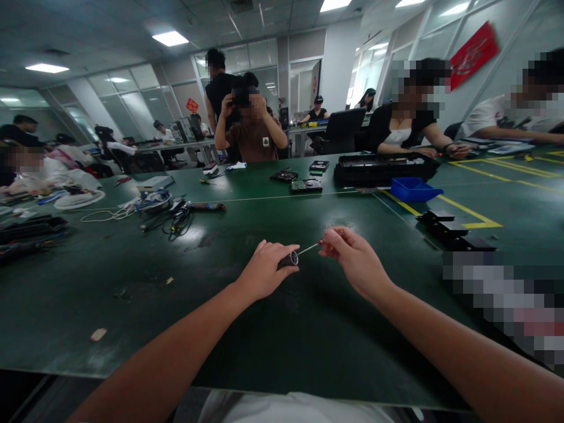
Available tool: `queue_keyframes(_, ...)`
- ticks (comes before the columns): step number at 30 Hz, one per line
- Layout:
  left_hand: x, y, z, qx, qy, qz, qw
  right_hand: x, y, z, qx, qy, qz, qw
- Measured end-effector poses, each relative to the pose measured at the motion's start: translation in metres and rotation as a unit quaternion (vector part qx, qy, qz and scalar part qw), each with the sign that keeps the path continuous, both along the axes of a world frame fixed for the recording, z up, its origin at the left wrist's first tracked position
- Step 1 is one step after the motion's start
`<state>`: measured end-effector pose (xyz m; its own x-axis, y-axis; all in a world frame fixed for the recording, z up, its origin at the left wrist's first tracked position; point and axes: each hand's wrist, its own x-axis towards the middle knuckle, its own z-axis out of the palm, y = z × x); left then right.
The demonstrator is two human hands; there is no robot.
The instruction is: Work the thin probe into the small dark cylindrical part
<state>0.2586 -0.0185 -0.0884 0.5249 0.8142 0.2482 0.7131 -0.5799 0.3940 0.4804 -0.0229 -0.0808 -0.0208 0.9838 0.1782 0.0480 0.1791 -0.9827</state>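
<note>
My left hand (263,269) is wrapped round a short dark cylinder (287,261) with a bright ring at its end, which faces right. Most of the cylinder is hidden by the fingers. A thin pale rod (307,249) is pinched between the thumb and fingers of my right hand (352,258). The rod's lower end is at the ringed end of the cylinder; whether it goes inside I cannot tell. Both hands are just above the green table (273,335), close together in the middle.
Tangled cables (174,214) and a screwdriver-like tool (207,206) lie to the left. Hard drives (306,185) are farther back. A blue bin (412,190), a long black housing (383,169) and black brackets (456,231) stand on the right. Several people sit around the table.
</note>
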Motion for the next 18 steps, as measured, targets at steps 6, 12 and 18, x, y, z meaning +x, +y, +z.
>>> queue_keyframes(6, 0.0, 0.007, -0.005, -0.01, 0.05, 0.013, 0.999, 0.006, 0.014, -0.013, -0.049, 0.041, -0.057, 0.996)
queue_keyframes(12, -0.002, 0.009, -0.005, -0.032, 0.045, 0.025, 0.998, 0.0, 0.007, -0.013, 0.006, -0.001, -0.034, 0.999)
queue_keyframes(18, 0.0, 0.006, -0.004, -0.035, 0.006, 0.005, 0.999, 0.0, 0.002, -0.008, 0.032, -0.021, -0.017, 0.999)
